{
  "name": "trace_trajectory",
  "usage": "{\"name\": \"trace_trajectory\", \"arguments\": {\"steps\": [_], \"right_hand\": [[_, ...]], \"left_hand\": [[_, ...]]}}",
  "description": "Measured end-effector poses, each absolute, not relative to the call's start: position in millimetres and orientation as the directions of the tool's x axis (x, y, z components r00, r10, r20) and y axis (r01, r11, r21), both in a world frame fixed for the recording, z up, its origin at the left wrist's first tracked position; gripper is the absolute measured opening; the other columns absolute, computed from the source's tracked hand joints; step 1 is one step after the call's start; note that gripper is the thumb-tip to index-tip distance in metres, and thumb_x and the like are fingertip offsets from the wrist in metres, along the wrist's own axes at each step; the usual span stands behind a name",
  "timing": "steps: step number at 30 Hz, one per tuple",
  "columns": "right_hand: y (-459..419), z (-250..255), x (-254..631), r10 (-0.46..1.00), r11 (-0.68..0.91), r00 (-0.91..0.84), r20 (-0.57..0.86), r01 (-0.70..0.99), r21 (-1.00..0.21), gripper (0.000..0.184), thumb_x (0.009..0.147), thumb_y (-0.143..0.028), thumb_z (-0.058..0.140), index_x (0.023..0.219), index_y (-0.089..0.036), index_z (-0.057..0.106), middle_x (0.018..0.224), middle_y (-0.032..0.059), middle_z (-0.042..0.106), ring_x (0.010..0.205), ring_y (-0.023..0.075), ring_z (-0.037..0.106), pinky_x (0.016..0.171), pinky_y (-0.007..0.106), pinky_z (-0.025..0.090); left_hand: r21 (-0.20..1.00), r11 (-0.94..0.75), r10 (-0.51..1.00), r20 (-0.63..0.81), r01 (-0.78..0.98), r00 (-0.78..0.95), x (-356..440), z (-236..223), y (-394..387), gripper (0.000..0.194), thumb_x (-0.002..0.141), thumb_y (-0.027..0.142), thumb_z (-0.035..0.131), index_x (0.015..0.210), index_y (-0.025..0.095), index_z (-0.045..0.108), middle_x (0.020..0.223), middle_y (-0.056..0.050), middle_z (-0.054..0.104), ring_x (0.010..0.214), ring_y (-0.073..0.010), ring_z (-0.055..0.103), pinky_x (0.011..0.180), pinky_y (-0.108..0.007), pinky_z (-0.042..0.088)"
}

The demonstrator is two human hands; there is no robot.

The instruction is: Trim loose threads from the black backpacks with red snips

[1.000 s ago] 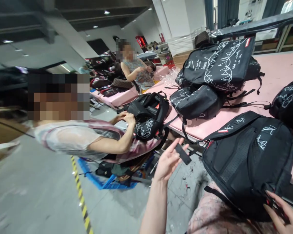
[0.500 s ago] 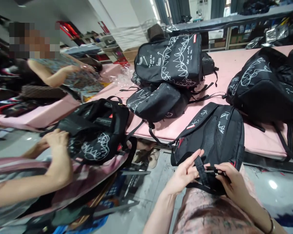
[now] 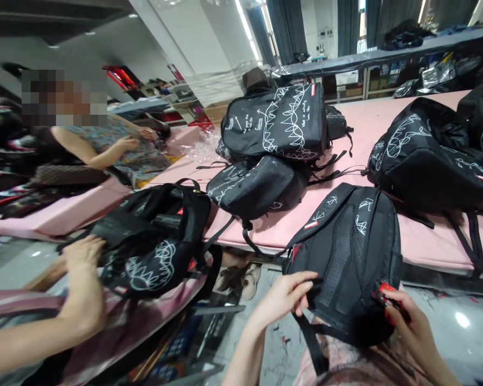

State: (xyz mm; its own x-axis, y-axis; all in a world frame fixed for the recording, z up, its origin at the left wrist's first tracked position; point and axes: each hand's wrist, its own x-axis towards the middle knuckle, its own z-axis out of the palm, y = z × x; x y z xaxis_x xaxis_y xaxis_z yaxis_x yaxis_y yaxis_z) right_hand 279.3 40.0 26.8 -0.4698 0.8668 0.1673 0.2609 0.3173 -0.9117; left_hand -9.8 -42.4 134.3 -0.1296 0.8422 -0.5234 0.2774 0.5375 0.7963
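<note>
A black backpack [image 3: 348,252] with white scribble print leans back-side up from my lap against the edge of the pink table [image 3: 426,241]. My left hand [image 3: 284,295] pinches its lower left edge, where a black strap [image 3: 310,343] hangs down. My right hand [image 3: 410,324] is closed on a small red and black tool [image 3: 388,297] at the bag's lower right corner.
Several more black backpacks [image 3: 277,123] lie piled on the pink table. At my left a co-worker's hands [image 3: 82,268] handle another black backpack [image 3: 153,241] on their lap. A second person [image 3: 104,145] works at a farther pink table [image 3: 60,206]. Shoes [image 3: 241,276] lie under the table.
My hands have moved apart from the strap buckle: the left now grips the bag's lower edge, the right has swung to the right corner with a red tool. The view shifted slightly.
</note>
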Motion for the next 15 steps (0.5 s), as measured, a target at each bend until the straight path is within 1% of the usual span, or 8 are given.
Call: {"name": "trace_trajectory", "arguments": {"steps": [1, 3, 5, 6, 8, 11, 13, 15], "right_hand": [[41.1, 17.2, 288.1, 0.905, 0.231, -0.411, 0.105, 0.271, -0.934, 0.025, 0.085, -0.033, 0.048, 0.105, -0.019, 0.056, 0.106, 0.0063, 0.059, 0.098, 0.0156, 0.056, 0.085, 0.025, 0.047], [43.6, 0.0, 304.2, 0.956, 0.047, -0.293, -0.029, 0.251, -0.967, 0.032, 0.083, -0.040, 0.050, 0.104, -0.017, 0.056, 0.107, 0.0075, 0.059, 0.100, 0.0175, 0.055, 0.086, 0.027, 0.048], [45.5, -13.2, 317.2, 0.974, -0.123, -0.162, -0.156, 0.193, -0.973, 0.042, 0.076, -0.048, 0.056, 0.103, -0.015, 0.055, 0.102, 0.0085, 0.060, 0.093, 0.0189, 0.058, 0.078, 0.026, 0.051], [45.8, -18.7, 322.0, 0.973, -0.186, -0.111, -0.204, 0.154, -0.970, 0.045, 0.073, -0.050, 0.059, 0.101, -0.015, 0.055, 0.098, 0.0084, 0.061, 0.087, 0.0190, 0.060, 0.073, 0.026, 0.052], [45.3, -29.6, 328.0, 0.966, -0.247, -0.046, -0.253, 0.114, -0.962, 0.044, 0.071, -0.052, 0.060, 0.092, -0.014, 0.056, 0.086, 0.0065, 0.062, 0.077, 0.0179, 0.060, 0.066, 0.024, 0.051], [45.5, -49.0, 327.9, 0.960, -0.278, 0.019, -0.279, 0.165, -0.946, 0.042, 0.072, -0.055, 0.058, 0.077, -0.013, 0.059, 0.075, 0.0055, 0.061, 0.073, 0.0185, 0.059, 0.067, 0.026, 0.050], [50.1, -61.7, 322.8, 0.950, -0.313, 0.036, -0.311, 0.155, -0.937, 0.049, 0.071, -0.060, 0.055, 0.075, -0.012, 0.063, 0.075, 0.0079, 0.063, 0.076, 0.0221, 0.061, 0.071, 0.030, 0.051], [60.6, -69.1, 313.8, 0.953, -0.300, -0.013, -0.303, 0.110, -0.948, 0.056, 0.072, -0.063, 0.051, 0.087, -0.011, 0.066, 0.090, 0.0110, 0.065, 0.090, 0.0251, 0.061, 0.081, 0.034, 0.050]], "left_hand": [[0.813, 0.501, 0.864, -0.456, 0.295, -0.212, -16.8, 128.4, -36.3, 0.048, 0.082, 0.045, 0.047, 0.116, 0.014, 0.057, 0.071, -0.007, 0.065, 0.053, -0.0131, 0.058, 0.050, -0.021, 0.045], [0.806, 0.427, 0.889, -0.291, 0.409, -0.354, -30.6, 113.6, -23.6, 0.042, 0.079, 0.045, 0.050, 0.106, 0.015, 0.062, 0.091, -0.010, 0.066, 0.074, -0.0173, 0.062, 0.068, -0.027, 0.049], [0.742, 0.387, 0.889, -0.144, 0.547, -0.434, -43.8, 97.8, -11.3, 0.037, 0.078, 0.044, 0.051, 0.100, 0.018, 0.065, 0.105, -0.009, 0.063, 0.096, -0.0211, 0.059, 0.087, -0.032, 0.045], [0.718, 0.381, 0.886, -0.104, 0.583, -0.451, -50.1, 90.4, -5.4, 0.037, 0.078, 0.044, 0.050, 0.101, 0.018, 0.064, 0.107, -0.008, 0.062, 0.101, -0.0218, 0.057, 0.091, -0.034, 0.043], [0.681, 0.365, 0.890, -0.054, 0.635, -0.454, -61.7, 77.3, 5.9, 0.041, 0.079, 0.045, 0.047, 0.104, 0.016, 0.062, 0.109, -0.008, 0.061, 0.103, -0.0225, 0.056, 0.093, -0.036, 0.042], [0.597, 0.299, 0.907, 0.064, 0.744, -0.416, -75.9, 60.7, 20.8, 0.048, 0.079, 0.047, 0.044, 0.108, 0.012, 0.059, 0.117, -0.012, 0.056, 0.112, -0.0238, 0.050, 0.101, -0.038, 0.036], [0.510, 0.310, 0.890, 0.140, 0.802, -0.433, -83.5, 50.3, 27.5, 0.059, 0.078, 0.050, 0.042, 0.117, 0.007, 0.053, 0.129, -0.016, 0.046, 0.123, -0.0264, 0.040, 0.106, -0.040, 0.028], [0.449, 0.423, 0.852, 0.098, 0.787, -0.514, -90.9, 39.6, 30.4, 0.073, 0.075, 0.052, 0.041, 0.128, 0.001, 0.041, 0.136, -0.022, 0.034, 0.129, -0.0309, 0.030, 0.106, -0.043, 0.026]]}}
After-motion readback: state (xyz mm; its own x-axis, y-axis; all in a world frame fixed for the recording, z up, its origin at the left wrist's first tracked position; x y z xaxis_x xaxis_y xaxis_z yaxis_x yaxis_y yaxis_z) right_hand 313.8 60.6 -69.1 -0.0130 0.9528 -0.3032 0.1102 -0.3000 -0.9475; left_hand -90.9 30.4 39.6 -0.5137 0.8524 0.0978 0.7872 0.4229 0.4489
